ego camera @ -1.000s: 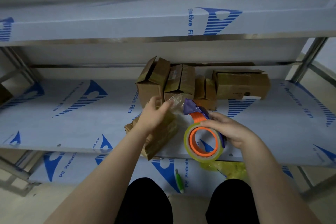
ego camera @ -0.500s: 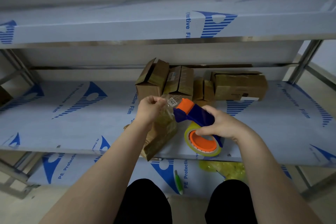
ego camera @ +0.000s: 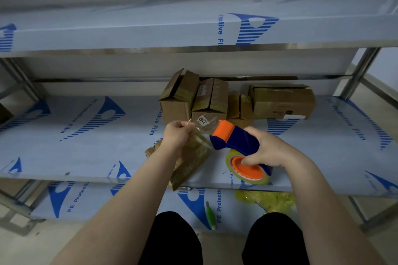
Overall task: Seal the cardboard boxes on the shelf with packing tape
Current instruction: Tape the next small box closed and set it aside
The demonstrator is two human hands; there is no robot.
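My right hand (ego camera: 272,149) grips a blue and orange tape dispenser (ego camera: 235,141) with a roll of clear tape (ego camera: 247,170) on an orange core. My left hand (ego camera: 177,134) pinches the free end of the clear tape strip (ego camera: 201,133), stretched from the dispenser's mouth. Under my left wrist a small cardboard box (ego camera: 189,163) lies at the front edge of the middle shelf (ego camera: 86,135). Several more cardboard boxes (ego camera: 212,101) stand in a cluster at the back of that shelf, some with flaps open.
The steel shelves wear white film with blue print. A long box (ego camera: 282,102) lies at the back right. On the lower shelf are a green pen-like tool (ego camera: 210,215) and a crumpled yellow wad (ego camera: 267,199). An upper shelf (ego camera: 193,28) overhangs. My knees show at the bottom.
My right hand turned the dispenser so its orange mouth faces left and the roll lies flatter. My left hand closed from loose fingers to a pinch on the tape end.
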